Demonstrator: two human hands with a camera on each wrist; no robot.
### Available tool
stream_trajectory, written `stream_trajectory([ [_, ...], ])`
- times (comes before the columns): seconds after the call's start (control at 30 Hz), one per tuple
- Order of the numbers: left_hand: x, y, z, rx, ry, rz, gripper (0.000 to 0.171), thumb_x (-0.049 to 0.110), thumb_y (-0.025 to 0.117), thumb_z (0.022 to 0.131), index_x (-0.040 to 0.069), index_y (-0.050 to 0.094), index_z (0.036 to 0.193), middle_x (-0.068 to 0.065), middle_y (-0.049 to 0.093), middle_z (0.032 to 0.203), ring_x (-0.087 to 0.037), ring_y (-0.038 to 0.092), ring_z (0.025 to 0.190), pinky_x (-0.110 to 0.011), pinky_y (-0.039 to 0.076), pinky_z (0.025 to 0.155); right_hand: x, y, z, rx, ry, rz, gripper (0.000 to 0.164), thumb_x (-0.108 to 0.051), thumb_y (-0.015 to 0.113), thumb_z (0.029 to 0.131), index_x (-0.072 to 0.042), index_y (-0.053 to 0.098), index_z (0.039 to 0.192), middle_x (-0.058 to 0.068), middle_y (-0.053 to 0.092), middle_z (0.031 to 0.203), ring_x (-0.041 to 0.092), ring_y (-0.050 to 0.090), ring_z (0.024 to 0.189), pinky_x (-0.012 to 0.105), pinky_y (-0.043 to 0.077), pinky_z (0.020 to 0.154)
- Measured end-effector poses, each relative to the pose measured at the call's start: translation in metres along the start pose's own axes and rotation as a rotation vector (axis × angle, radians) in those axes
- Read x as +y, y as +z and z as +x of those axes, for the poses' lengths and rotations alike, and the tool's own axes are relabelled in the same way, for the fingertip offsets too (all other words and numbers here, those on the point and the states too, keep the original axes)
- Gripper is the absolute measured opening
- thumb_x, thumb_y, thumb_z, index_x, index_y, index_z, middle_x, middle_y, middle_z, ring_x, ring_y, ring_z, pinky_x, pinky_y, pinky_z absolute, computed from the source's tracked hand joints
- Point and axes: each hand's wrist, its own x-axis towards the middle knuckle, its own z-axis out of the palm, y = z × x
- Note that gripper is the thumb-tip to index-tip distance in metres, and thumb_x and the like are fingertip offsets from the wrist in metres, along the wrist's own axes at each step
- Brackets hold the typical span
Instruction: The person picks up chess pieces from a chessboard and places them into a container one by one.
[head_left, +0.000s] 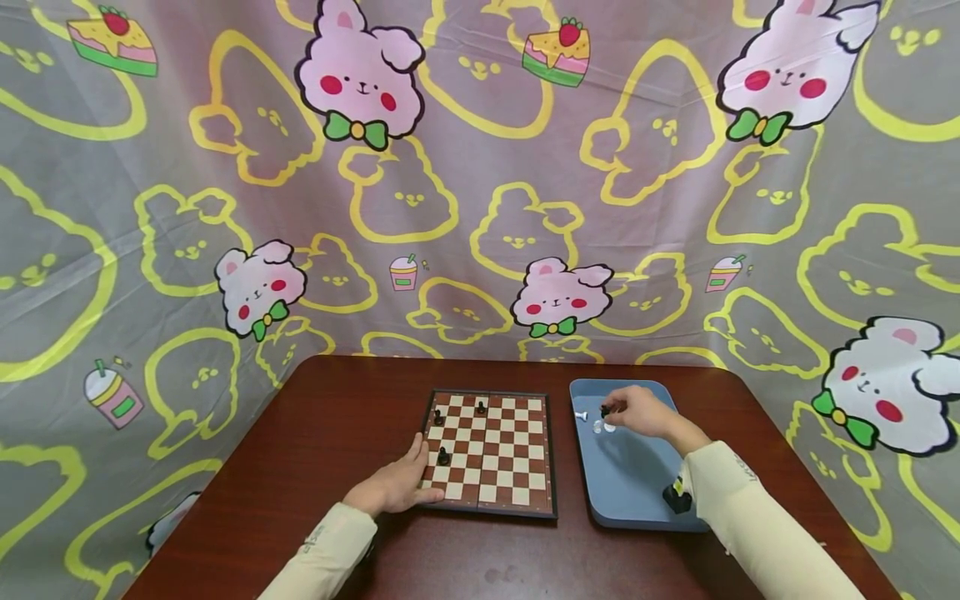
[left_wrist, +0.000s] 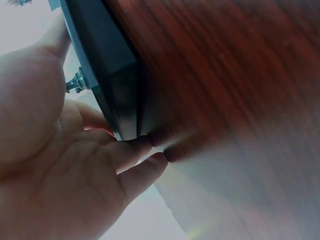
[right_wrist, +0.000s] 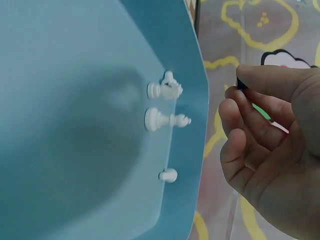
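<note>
"What's nearest to you?"

"The desk [head_left: 495,562], then my left hand [head_left: 397,485], fingers fairly straight and apart. It rests against the left edge of the chessboard [head_left: 517,454], thumb at the near corner; I'd say I'm steadying it."

"And on the board?"

"Three black pieces [head_left: 444,457], apart from one another on the left half."

"Farther on?"

"The blue tray [head_left: 633,487], just to the right of the board. Over its far part is my right hand [head_left: 641,411], thumb and forefinger clamped on a dark chess piece [right_wrist: 241,84], most of it hidden. I have it above the tray, near a few white pieces [right_wrist: 158,120] by the left wall. Behind everything hangs a patterned cloth [head_left: 480,158]."

"So which step is this?"

"Carrying a single piece, as I judge it. Whether it's leaving the tray or entering it, I cannot tell."

"What does the next move call for?"

"A firm pinch, I think, clearance over the rim if it's bound for the board, and a gentle release that knocks no neighbours. My left hand should hold the board still meanwhile."
</note>
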Motion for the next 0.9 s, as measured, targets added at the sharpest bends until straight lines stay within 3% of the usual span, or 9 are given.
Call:
stream_trajectory([
  [0.57,0.0,0.001,0.001,0.011,0.009,0.009,0.097,0.051,0.064,0.085,-0.014,0.022,0.143,-0.032,0.009,0.151,-0.043,0.043,0.123,-0.048,0.043,0.093,0.027,-0.004,-0.003,-0.019,0.06,-0.044,0.019,-0.003,0.068,0.082,0.004,0.069,0.099,0.005,0.065,0.087,0.018,0.057,0.077,0.035,0.047,0.064],
  [0.9,-0.002,0.002,0.001,0.013,0.0,0.003,0.098,0.051,0.064,0.084,-0.014,0.021,0.144,-0.031,0.009,0.151,-0.042,0.041,0.125,-0.047,0.042,0.094,0.031,-0.001,-0.006,-0.01,0.095,-0.034,0.018,-0.002,0.071,0.081,0.005,0.069,0.097,0.006,0.066,0.085,0.019,0.058,0.077,0.035,0.048,0.065],
])
